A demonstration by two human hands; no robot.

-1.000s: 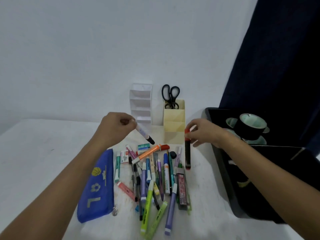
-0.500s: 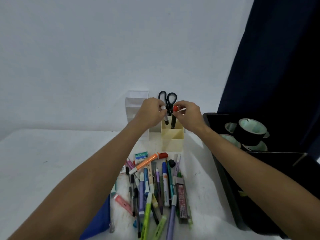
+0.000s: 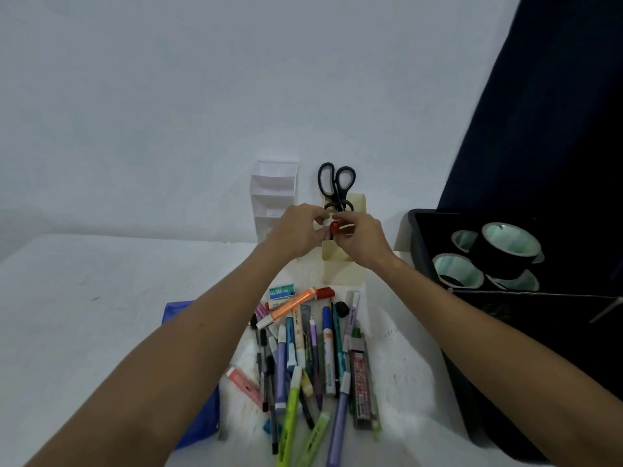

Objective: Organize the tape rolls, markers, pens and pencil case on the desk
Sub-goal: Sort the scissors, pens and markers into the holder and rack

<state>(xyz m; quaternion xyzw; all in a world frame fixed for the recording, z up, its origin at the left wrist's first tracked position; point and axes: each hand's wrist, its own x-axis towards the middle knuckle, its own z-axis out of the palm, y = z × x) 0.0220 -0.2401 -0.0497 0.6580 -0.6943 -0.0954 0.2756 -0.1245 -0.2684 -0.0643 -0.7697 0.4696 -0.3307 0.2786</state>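
Note:
Both hands meet over the cream pen holder [image 3: 342, 269] at the back of the desk. My left hand [image 3: 298, 230] pinches a white-capped marker [image 3: 325, 227], mostly sunk in the holder. My right hand [image 3: 359, 239] pinches a red-capped black marker [image 3: 335, 227], also lowered into it. A pile of pens, markers and highlighters [image 3: 310, 352] lies on the desk in front. The blue pencil case [image 3: 199, 412] shows partly under my left forearm. Black tape rolls [image 3: 505, 251] sit in a black bin [image 3: 418, 237] at right.
Black scissors [image 3: 336, 183] stand in the back of the cream holder. A white tiered organizer [image 3: 274, 197] stands left of it against the wall. A small staple box [image 3: 282, 292] lies near the pile. A dark curtain hangs at right.
Both hands lifted a marker each from the pile to the cream holder, then lowered them; the markers now sit deeper in the holder than half a second ago.

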